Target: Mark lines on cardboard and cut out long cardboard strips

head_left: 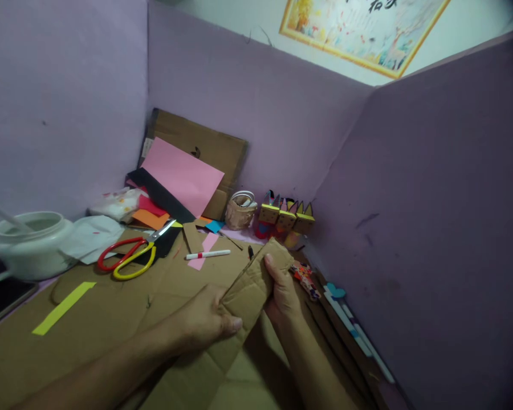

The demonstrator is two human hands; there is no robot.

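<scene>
Both hands hold one folded piece of brown corrugated cardboard [256, 285] just above a cardboard-covered table [111, 307]. My left hand [205, 322] is closed on its near end, thumb pressed on top. My right hand [282, 293] grips its far right side, thumb on the upper face and fingers curled beneath. The piece is tilted, rising toward the far right. A white marker with a red band [208, 254] lies just beyond it.
Red and yellow scissors [130, 256] lie to the left, near a white jar [29, 242]. Pink paper [182, 176] leans on a cardboard sheet at the back. Small cardboard figures [286, 216] and a tape roll [240, 209] stand against purple walls. A yellow strip [63, 307] lies on the left.
</scene>
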